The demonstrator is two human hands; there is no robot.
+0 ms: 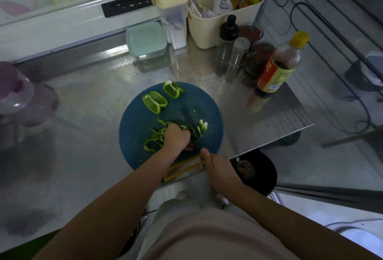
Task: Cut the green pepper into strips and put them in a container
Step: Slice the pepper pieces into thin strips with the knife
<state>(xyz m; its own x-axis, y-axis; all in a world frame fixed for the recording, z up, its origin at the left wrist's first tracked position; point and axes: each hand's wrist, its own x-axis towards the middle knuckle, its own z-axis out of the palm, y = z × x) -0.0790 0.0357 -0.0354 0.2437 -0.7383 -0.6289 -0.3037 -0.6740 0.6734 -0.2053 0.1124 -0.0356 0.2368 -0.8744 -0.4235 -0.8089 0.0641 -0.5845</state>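
Note:
On a round blue cutting board (136, 123), two uncut green pepper pieces (155, 101) lie at the far side, and several cut strips (154, 138) lie near the middle. My left hand (176, 138) is curled over the pepper piece being cut and holds it down. More cut bits (203, 125) lie just right of a dark knife blade (189, 122), which stands beside my left fingers. Nearer to me, at the board's near edge, my right hand (219, 171) grips the knife handle, which is hidden under it. A container with a pale green lid (146, 41) stands at the back of the steel counter.
Bottles, a shaker (238, 52) and a sauce bottle (277, 67) crowd the counter right of the board. A cream basket (215, 21) stands behind them. A purple-lidded jar (14, 88) is at far left. A yellow-rimmed slot (182, 169) sits at the board's near edge, by the counter edge.

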